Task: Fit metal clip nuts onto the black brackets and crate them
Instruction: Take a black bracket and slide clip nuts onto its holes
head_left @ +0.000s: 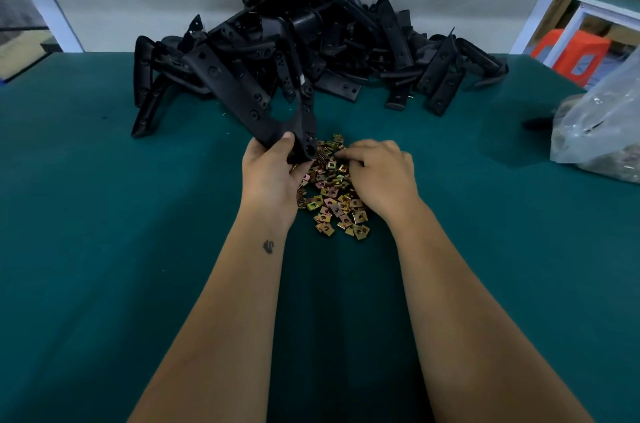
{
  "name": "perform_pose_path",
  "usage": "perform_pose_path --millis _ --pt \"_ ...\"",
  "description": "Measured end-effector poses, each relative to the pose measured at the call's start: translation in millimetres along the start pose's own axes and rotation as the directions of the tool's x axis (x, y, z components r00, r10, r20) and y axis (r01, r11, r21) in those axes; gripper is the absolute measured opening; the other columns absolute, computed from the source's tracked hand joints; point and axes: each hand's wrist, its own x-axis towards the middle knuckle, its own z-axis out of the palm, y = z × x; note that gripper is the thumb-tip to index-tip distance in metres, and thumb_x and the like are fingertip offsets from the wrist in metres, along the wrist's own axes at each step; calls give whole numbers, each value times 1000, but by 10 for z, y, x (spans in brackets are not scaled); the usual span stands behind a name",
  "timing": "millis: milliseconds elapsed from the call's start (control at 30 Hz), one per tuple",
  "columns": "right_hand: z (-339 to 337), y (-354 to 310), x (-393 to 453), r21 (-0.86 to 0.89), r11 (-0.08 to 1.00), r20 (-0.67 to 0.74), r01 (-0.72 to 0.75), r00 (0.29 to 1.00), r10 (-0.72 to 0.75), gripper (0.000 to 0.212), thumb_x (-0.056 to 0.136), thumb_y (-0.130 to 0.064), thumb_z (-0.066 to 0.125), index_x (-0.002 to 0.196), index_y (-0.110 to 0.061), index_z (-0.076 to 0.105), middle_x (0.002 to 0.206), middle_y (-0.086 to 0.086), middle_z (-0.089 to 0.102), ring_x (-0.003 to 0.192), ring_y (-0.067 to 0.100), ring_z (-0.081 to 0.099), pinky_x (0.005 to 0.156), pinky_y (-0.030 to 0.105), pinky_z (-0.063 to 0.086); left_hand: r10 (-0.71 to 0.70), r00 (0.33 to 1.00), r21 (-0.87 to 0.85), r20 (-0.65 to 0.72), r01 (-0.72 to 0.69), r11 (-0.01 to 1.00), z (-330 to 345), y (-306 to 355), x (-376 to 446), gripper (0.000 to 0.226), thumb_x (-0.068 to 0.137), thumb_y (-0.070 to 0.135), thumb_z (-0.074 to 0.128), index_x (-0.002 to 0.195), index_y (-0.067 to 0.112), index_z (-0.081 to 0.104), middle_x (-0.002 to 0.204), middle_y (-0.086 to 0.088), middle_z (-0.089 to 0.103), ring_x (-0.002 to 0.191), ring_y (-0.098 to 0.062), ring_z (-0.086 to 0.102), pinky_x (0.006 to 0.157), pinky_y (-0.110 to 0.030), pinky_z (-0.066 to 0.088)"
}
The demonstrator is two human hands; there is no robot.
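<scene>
Your left hand point(273, 169) grips a black bracket point(242, 90) by its near end, thumb on top, above the green table point(104, 214). Your right hand point(379, 173) curls fingertips down into the clip nuts point(332, 200); whether they pinch one cannot be told. More brackets point(346, 41) lie heaped behind.

Green-covered table point(104, 284). At the far edge, against the wall: large heap of black brackets point(311, 41). Centre, nearer than the heap: small loose pile of brass-coloured clip nuts point(334, 204). At the far right: clear plastic bag point(602, 131), contents unclear.
</scene>
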Motion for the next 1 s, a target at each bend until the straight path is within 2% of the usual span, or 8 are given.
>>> perform_pose_path --millis 133,200,300,467,633,767,833,1000 --pt "15 14 -3 13 1000 -46 -8 999 8 41 97 -7 41 121 -25 70 133 -10 61 125 18 45 103 34 25 1 1000 -8 6 -1 1000 0 -4 18 14 101 4 50 112 11 57 121 -10 65 107 -24 65 75 -30 60" --pt "1 22 1 148 989 -126 -23 991 41 31 96 -7 51 117 -16 72 126 -4 65 120 18 52 104 28 33 1 1000 -7 11 -1 1000 -1 -11 23 15 101 4 50 112 12 58 120 -9 65 106 -23 66 76 -30 60" --pt "-20 24 7 289 954 -175 -81 975 136 21 92 -10 63 111 -11 73 115 -1 67 109 15 59 90 15 37 -11 1000 -15 23 11 1000 2 -18 19 15 101 4 50 109 13 59 118 -8 66 103 -21 67 79 -32 60" --pt "-41 13 -6 390 913 -219 -116 952 214 17 88 -5 66 100 -12 77 102 0 71 91 9 62 83 16 45 -15 1000 -22 27 16 1000 4 -20 14 15 101 3 50 106 13 59 116 -8 66 100 -20 68 79 -33 60" --pt "-76 -91 -36 746 662 -204 -80 918 341 27 81 0 73 75 -26 71 75 -12 69 70 -4 63 69 14 49 -7 1000 10 27 6 1000 10 -25 15 14 101 3 49 106 12 59 115 -9 66 97 -20 67 78 -32 60" --pt "-79 -182 -59 918 395 -98 -29 950 296 28 79 6 75 89 -20 71 86 -5 73 81 3 69 74 15 52 -10 998 32 57 8 999 8 -33 11 14 101 4 49 106 12 61 111 -8 69 95 -20 68 76 -31 60" --pt "-80 -202 -55 947 317 -47 -46 959 279 29 79 4 76 93 -21 72 88 -4 75 83 4 71 74 13 51 -17 996 45 90 13 999 4 -39 5 15 101 5 50 109 11 62 110 -8 70 96 -20 68 76 -30 59" --pt "-100 -242 -42 982 173 19 -69 960 280 23 79 5 75 83 -18 77 124 11 64 99 -2 66 79 13 51 -62 987 1 148 63 998 13 -25 1 14 100 3 51 105 9 61 97 -6 72 90 -19 69 76 -32 59"
